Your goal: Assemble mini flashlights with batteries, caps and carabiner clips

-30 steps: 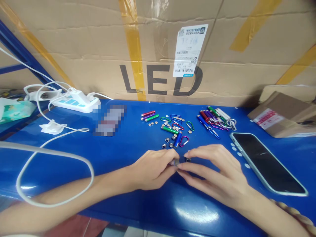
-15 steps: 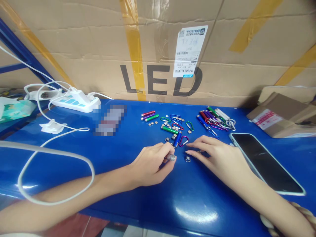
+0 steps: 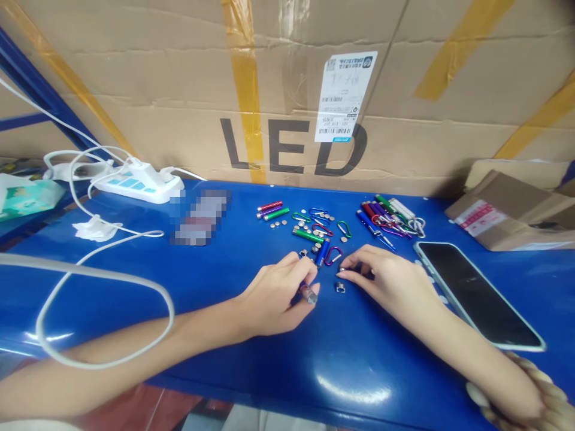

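My left hand (image 3: 281, 293) is closed around a small flashlight tube (image 3: 308, 293), its silvery open end pointing toward me and the rest hidden in the fingers. Thumb and fingertips of my right hand (image 3: 381, 275) pinch a tiny shiny piece (image 3: 342, 269) that looks like a button cell. Just below those fingertips a small silver metal cap (image 3: 340, 287) sits on the table. Beyond the hands lie a blue tube (image 3: 322, 252), a green tube (image 3: 308, 235), a magenta carabiner (image 3: 333, 256), a green carabiner (image 3: 344, 229) and several scattered button cells (image 3: 344, 239).
Finished-looking keychain flashlights (image 3: 390, 216) lie in a pile at the back right, near a phone (image 3: 478, 293) and a small carton (image 3: 503, 209). Three loose tubes (image 3: 272, 211) rest at back centre. A power strip (image 3: 139, 182) and white cable (image 3: 108, 272) occupy the left.
My right thumb and fingers have closed from apart into a pinch on a tiny shiny piece. The tube in my left hand has tilted, its silver end now lower.
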The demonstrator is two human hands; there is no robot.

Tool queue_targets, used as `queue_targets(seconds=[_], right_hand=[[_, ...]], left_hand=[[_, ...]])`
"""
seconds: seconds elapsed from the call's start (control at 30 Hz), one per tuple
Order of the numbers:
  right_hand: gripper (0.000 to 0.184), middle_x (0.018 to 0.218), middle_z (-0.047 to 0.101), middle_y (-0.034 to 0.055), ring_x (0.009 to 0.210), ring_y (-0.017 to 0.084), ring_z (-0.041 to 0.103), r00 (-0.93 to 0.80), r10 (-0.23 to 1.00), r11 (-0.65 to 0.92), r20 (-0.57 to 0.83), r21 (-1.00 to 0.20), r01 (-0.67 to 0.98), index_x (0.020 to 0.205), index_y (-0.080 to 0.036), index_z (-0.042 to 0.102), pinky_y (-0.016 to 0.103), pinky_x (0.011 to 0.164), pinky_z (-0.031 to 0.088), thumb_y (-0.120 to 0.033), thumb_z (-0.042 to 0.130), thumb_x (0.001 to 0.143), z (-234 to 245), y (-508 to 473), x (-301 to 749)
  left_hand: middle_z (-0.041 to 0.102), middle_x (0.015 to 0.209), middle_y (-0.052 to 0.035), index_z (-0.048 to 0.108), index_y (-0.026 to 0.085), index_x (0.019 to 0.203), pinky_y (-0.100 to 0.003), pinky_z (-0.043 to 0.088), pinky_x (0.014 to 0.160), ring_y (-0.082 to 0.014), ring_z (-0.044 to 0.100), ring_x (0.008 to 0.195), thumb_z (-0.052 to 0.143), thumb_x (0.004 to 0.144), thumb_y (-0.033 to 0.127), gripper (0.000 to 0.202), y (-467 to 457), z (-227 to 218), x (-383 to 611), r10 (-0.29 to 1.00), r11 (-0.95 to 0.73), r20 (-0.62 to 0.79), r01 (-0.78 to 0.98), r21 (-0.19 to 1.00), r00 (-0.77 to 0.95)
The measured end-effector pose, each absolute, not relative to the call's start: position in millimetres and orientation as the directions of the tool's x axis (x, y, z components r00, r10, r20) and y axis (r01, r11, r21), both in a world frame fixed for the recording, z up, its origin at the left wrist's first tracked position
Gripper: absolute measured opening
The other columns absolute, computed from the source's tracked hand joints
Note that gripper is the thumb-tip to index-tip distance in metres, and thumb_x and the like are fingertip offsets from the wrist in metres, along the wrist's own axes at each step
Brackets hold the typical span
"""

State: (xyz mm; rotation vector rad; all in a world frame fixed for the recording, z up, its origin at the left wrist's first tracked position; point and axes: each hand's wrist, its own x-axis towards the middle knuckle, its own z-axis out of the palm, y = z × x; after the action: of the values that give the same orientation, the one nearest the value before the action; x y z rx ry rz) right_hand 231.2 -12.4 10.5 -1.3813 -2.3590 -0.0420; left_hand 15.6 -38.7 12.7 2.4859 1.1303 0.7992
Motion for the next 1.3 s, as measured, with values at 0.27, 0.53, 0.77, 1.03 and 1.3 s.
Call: queue_targets(seconds=[0.27,0.53,0.77,1.03,1.3], right_hand=[[0.005,0.08,0.069,-0.0012,0.071,0.014,0.066,-0.498,0.743,0.613,0.447,-0.157,0.774,0.078,-0.022,0.068,0.021,0.051,0.047,-0.023,0.064,0.082,12.0,-14.0,229.1],[0.021,0.087,0.07,0.0051,0.078,0.014,0.064,-0.534,0.404,0.891,0.743,-0.187,0.413,0.098,-0.017,0.066,0.027,0.067,0.054,-0.007,0.063,0.079,23.6,-35.8,215.9],[0.02,0.09,0.068,0.0066,0.078,0.013,0.062,-0.625,0.389,0.909,0.677,-0.174,0.378,0.099,-0.014,0.066,0.024,0.064,0.051,-0.006,0.059,0.082,17.6,-40.8,213.2],[0.011,0.086,0.07,0.0032,0.074,0.011,0.064,-0.603,0.414,0.886,0.682,-0.15,0.44,0.091,-0.018,0.067,0.021,0.062,0.051,-0.015,0.06,0.084,23.4,-39.4,213.6],[0.019,0.08,0.07,-0.0017,0.071,0.015,0.066,-0.621,0.704,0.692,0.344,-0.135,0.71,0.085,-0.023,0.069,0.023,0.056,0.049,-0.039,0.07,0.075,23.3,-19.1,230.0]], left_hand=[[0.046,0.059,0.0057,0.039,0.02,0.077,-0.02,0.033,0.05,-0.0082,0.045,0.049,0.037,0.087,0.023,0.011,-39.3,14.0,15.1,0.776,-0.626,0.31,0.615,0.48,0.549],[0.044,0.045,0.0083,0.042,0.021,0.079,-0.02,0.027,0.043,-0.0092,0.046,0.037,0.036,0.087,0.022,0.01,-39.8,8.0,15.5,0.739,-0.672,0.331,0.608,0.422,0.587],[0.054,0.05,0.0061,0.041,0.021,0.081,-0.021,0.032,0.044,-0.012,0.055,0.042,0.037,0.084,0.019,0.005,-39.4,6.5,14.4,0.713,-0.699,0.33,0.588,0.407,0.619],[0.055,0.052,0.0064,0.041,0.021,0.081,-0.021,0.032,0.046,-0.0115,0.055,0.044,0.038,0.084,0.019,0.004,-39.3,7.8,15.8,0.718,-0.694,0.315,0.604,0.392,0.621],[0.042,0.049,0.0083,0.04,0.021,0.077,-0.02,0.03,0.047,-0.0087,0.046,0.041,0.04,0.087,0.022,0.011,-40.3,11.7,17.6,0.792,-0.611,0.33,0.651,0.451,0.514]])
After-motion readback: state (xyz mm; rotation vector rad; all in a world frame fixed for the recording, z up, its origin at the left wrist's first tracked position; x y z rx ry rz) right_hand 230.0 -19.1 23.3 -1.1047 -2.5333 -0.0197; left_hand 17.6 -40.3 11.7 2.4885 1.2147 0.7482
